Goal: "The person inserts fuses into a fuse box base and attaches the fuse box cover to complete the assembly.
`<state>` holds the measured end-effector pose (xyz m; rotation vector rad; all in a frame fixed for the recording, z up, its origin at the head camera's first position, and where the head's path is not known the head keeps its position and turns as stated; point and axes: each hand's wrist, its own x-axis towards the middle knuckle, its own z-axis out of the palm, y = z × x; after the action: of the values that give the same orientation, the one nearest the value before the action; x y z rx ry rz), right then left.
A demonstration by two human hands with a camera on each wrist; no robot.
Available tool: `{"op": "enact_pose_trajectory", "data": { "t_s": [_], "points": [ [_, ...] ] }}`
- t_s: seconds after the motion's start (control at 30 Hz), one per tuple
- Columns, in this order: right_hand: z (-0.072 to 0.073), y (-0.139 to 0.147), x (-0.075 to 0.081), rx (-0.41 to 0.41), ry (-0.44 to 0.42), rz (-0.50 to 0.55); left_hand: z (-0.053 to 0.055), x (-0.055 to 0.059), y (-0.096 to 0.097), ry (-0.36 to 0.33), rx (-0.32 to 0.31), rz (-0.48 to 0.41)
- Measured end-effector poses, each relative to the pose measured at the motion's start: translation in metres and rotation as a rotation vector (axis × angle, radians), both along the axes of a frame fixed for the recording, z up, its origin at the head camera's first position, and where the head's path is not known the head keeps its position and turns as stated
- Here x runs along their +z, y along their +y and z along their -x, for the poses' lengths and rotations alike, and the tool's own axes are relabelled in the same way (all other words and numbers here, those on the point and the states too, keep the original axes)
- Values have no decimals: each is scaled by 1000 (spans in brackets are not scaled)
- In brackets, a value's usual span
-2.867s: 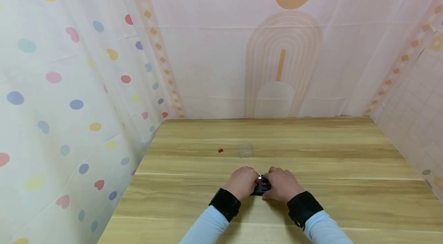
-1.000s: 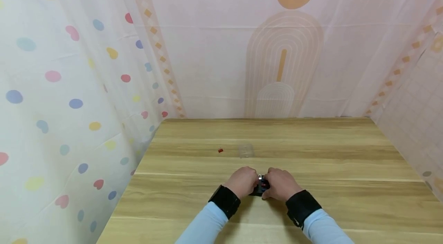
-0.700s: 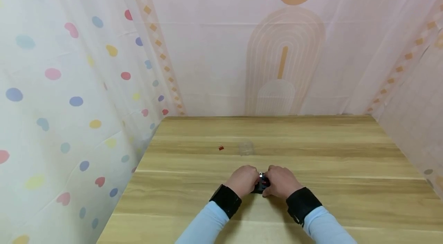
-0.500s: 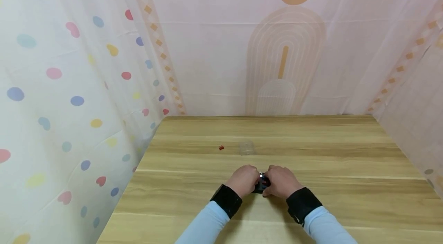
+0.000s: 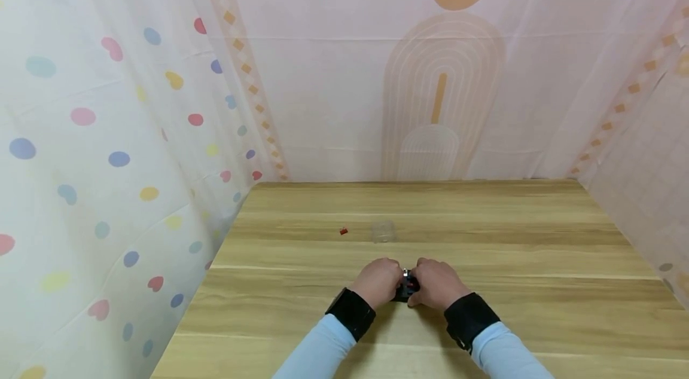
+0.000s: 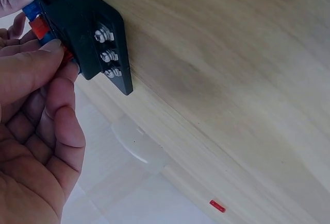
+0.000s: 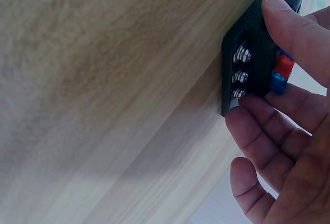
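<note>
1. Near the front middle of the wood-grain table, I see the black fuse block between the person's two hands; whether it sits fully flat on the wood I cannot tell.
2. On my left wrist feed, the left hand pinches a red blade fuse between thumb and forefinger, at the row on the block; how deep that fuse sits I cannot tell.
3. On my right wrist feed, the right hand grips the block, thumb laid along its body, fingers bent against its other side.
4. Along the block's flange I count three metal terminal screws; near them shows a translucent blue fuse.
5. Beyond both hands, apart from them, I see a clear plastic cover and, to its left, a loose red fuse on the table.
6. Behind the table I have a pale printed curtain; black wristbands circle both wrists, next to light blue sleeves.
</note>
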<state>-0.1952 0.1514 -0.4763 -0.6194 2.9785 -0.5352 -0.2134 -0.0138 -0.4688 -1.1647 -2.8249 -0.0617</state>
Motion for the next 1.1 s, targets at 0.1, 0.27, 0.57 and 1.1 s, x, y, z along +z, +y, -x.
{"op": "enact_pose_trajectory", "data": {
  "t_s": [0.1, 0.27, 0.57, 1.1],
  "points": [
    [0, 0, 0, 0, 0, 10, 0, 0, 0, 0, 3, 0],
    [0, -1, -1, -5, -9, 18, -2, -1, 0, -6, 17, -3],
    [0, -1, -1, -1, 1, 14, -2, -1, 0, 7, 21, 4],
    [-2, 0, 2, 0, -20, 9, -2, -3, -1, 36, 14, 7]
  ]
}}
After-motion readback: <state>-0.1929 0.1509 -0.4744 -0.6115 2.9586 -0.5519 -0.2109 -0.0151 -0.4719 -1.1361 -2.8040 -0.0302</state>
